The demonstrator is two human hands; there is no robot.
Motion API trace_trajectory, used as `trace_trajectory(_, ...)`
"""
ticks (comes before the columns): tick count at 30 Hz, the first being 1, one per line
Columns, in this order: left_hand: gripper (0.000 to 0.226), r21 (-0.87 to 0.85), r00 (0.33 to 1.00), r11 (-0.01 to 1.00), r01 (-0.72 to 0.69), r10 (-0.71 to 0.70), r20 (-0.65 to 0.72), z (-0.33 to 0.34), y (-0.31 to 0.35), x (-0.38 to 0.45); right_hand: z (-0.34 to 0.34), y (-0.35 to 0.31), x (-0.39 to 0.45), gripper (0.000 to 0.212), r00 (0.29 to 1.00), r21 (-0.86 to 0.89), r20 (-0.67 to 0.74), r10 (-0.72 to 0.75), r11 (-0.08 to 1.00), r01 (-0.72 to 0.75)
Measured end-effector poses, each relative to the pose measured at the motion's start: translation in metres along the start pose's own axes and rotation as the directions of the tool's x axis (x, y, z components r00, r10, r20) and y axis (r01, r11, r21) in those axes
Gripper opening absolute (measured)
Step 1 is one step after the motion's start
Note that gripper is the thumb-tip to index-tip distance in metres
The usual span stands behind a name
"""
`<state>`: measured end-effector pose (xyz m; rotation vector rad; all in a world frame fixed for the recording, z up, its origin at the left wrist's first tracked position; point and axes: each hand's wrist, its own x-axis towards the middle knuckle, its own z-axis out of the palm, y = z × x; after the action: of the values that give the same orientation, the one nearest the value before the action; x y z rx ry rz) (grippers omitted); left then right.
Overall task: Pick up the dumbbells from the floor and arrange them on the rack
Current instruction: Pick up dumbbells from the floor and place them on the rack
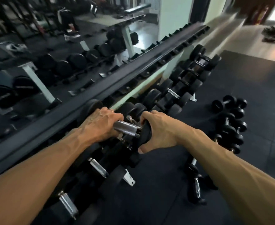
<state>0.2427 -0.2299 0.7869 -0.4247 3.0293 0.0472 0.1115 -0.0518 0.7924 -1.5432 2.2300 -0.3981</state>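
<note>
We have both hands on one dumbbell (130, 127) over the rack (101, 88). Our left hand (101, 125) is curled shut around the chrome handle, and our right hand (159, 132) clamps the near black head, thumb under its rim. We judge the two-handed hold is there to carry the weight and steer it level into a slot among the racked dumbbells (179, 93). To the right, a cluster of small dumbbells (231, 120) sits on the dark floor mat (255, 88), with one more dumbbell (196, 181) lying nearer us, all yet to be racked.
</note>
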Motion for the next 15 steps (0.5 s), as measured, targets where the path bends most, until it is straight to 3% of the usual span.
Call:
trace_trajectory(9, 0.035, 0.018, 0.999, 0.999, 0.046, -0.046, -0.005, -0.028, -0.169, -0.066, 0.031, -0.146, 0.104, 0.074, 0.997, 0.007, -0.026, -0.073, 0.997, 0.073)
trace_trajectory(15, 0.031, 0.021, 0.997, 0.998, 0.057, -0.058, 0.059, -0.019, -0.234, -0.079, 0.065, -0.181, 0.155, 0.076, 0.995, 0.041, -0.027, -0.101, 0.994, 0.102)
